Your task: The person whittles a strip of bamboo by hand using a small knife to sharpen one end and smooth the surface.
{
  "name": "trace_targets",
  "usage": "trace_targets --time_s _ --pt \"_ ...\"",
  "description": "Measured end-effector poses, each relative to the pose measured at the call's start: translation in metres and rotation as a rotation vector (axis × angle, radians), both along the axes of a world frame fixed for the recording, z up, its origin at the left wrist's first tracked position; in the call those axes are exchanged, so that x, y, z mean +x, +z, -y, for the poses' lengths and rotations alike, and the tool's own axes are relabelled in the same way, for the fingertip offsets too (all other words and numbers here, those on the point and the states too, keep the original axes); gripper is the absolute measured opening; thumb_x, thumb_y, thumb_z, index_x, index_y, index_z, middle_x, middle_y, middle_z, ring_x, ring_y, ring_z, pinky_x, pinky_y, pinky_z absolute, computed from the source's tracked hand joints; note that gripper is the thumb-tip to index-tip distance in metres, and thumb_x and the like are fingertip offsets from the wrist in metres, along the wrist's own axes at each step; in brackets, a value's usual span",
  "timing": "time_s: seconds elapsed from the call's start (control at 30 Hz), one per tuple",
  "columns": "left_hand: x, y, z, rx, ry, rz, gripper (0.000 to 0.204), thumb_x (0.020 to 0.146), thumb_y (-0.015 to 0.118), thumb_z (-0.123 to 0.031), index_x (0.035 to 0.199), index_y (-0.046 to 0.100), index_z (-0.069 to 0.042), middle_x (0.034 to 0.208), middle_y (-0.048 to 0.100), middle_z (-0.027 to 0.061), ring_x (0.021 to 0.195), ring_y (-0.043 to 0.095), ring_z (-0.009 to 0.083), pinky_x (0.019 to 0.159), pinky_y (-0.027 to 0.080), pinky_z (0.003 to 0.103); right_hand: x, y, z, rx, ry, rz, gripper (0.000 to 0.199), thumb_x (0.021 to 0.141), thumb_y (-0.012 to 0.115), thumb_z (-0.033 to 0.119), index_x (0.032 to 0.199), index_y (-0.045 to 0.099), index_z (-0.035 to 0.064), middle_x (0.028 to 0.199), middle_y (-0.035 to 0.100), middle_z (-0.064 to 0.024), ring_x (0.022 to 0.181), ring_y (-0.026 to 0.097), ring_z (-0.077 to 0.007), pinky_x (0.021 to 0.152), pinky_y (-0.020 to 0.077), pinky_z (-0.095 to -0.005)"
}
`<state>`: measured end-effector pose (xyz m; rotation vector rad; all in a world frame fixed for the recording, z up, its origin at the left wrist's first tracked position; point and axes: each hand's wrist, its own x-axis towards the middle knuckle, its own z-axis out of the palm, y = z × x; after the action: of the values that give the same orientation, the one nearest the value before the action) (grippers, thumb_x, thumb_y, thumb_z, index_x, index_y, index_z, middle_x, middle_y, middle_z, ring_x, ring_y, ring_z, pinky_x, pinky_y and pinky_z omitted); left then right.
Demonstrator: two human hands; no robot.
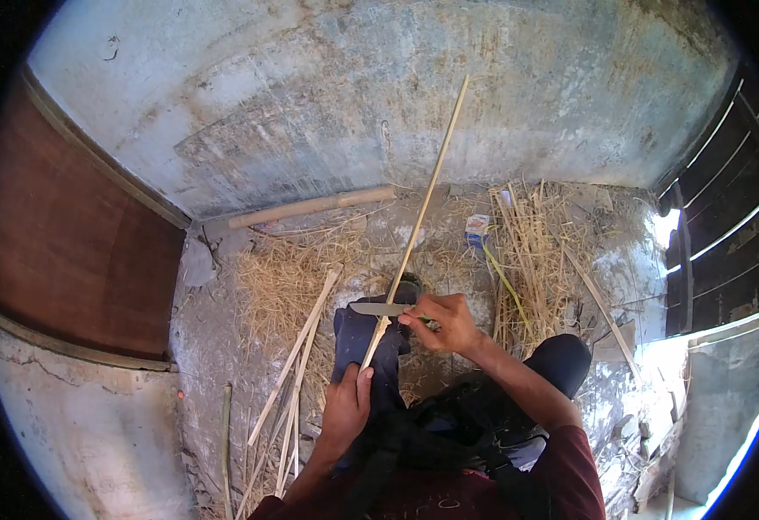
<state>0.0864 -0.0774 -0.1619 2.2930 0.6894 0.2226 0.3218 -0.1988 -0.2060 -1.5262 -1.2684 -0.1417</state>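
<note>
A long, pale strip, apparently bamboo (429, 192), slants up and away from my lap toward the far wall. Its near end is gripped in my left hand (345, 411), thumb along the strip, above my left thigh. My right hand (447, 324) is closed round the handle of a knife (379, 308), whose flat blade points left and lies across the strip. Light, frayed shavings show on the strip just below the blade. The strip passes over my dark-trousered left knee (355, 334).
Split strips (297, 364) lie left of my leg, beside a heap of shavings (280, 282). A thick bamboo pole (312, 207) rests along the far wall. More strips (531, 260) and a small carton (476, 228) lie to the right. A dark slatted panel (726, 208) stands at far right.
</note>
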Motion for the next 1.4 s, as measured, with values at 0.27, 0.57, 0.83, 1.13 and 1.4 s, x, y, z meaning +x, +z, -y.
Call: trace_targets --time_s 0.27,0.57,0.83,1.13,1.4 --pt "0.001 -0.003 -0.002 0.033 -0.001 -0.011 0.032 0.112 0.055 -0.027 0.096 0.059 0.0 0.069 0.059 0.0317 0.069 0.062 0.0562 0.061 0.045 0.062 0.007 -0.007 -0.001 0.023 -0.074 -0.028 0.015 0.089 0.085 0.011 0.087 0.071 0.005 0.079 0.072 -0.0105 0.063 0.072 -0.0271 0.055 0.0535 -0.0369" --pt "0.0 0.002 -0.001 -0.016 -0.005 -0.023 0.037 0.115 0.048 -0.03 0.097 0.059 0.001 0.071 0.057 0.0306 0.07 0.059 0.0561 0.064 0.042 0.061 0.034 -0.003 0.005 -0.038 -0.215 -0.111 0.016 0.093 0.082 0.009 0.087 0.069 0.0016 0.078 0.073 -0.013 0.07 0.076 -0.028 0.059 0.055 -0.0357" --pt "0.0 0.0 0.0 -0.007 -0.017 -0.032 0.034 0.113 0.052 -0.03 0.1 0.059 0.001 0.075 0.061 0.0321 0.074 0.061 0.0578 0.065 0.043 0.064 0.013 0.004 0.002 -0.019 0.001 -0.027 0.014 0.09 0.084 0.01 0.088 0.071 0.0043 0.076 0.072 -0.0098 0.064 0.074 -0.0269 0.055 0.0534 -0.0353" --pt "0.001 0.007 -0.005 -0.073 -0.028 -0.154 0.038 0.115 0.047 -0.034 0.112 0.061 0.001 0.087 0.065 0.0352 0.085 0.06 0.0602 0.075 0.045 0.064 0.014 0.01 -0.007 0.001 -0.017 -0.051 0.017 0.087 0.087 0.01 0.086 0.071 0.0044 0.073 0.069 -0.0102 0.059 0.069 -0.0273 0.051 0.0491 -0.0369" --pt "0.0 0.005 -0.012 -0.012 -0.043 -0.076 0.035 0.114 0.05 -0.03 0.104 0.061 0.002 0.082 0.064 0.0349 0.078 0.062 0.0582 0.067 0.046 0.063 0.016 0.005 -0.018 0.051 -0.053 0.054 0.019 0.085 0.088 0.01 0.083 0.069 0.006 0.069 0.066 -0.0089 0.055 0.065 -0.0253 0.048 0.046 -0.0365"
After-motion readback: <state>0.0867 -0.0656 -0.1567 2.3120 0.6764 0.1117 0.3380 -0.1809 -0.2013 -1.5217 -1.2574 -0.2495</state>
